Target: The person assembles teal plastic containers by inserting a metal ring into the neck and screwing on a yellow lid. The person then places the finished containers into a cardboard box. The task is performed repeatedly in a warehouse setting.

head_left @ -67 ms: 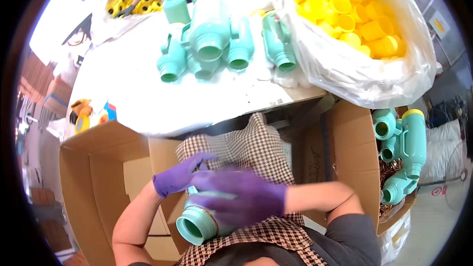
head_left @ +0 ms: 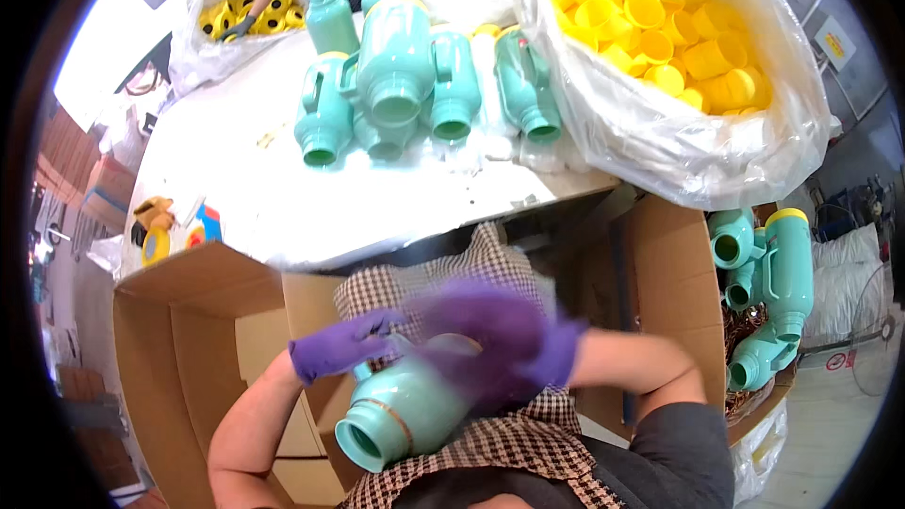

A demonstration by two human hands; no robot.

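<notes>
A mint-green flask casing (head_left: 405, 410) lies on my lap, its open mouth toward the lower left and a thin copper-coloured band round its shoulder. My left hand (head_left: 347, 344), in a purple glove, grips its upper left side, where the handle partly shows. Over the flask's far end hovers my right hand (head_left: 495, 344), also purple-gloved and smeared by motion. Its fingers cannot be made out, nor whether they touch the flask. Beneath both hands is a checked apron (head_left: 485, 259).
Several mint-green flask casings (head_left: 394, 57) stand on the white table (head_left: 236, 188). Yellow cups (head_left: 650, 38) fill a plastic bag at the right. An open carton (head_left: 141, 349) is at my left; another (head_left: 674, 292) borders more flasks. Across the table, a person's gloved hand (head_left: 238, 28) reaches into yellow parts.
My right hand has moved rightward and up off the flask's middle, uncovering more of its body and the band. My left hand stays at the flask's side.
</notes>
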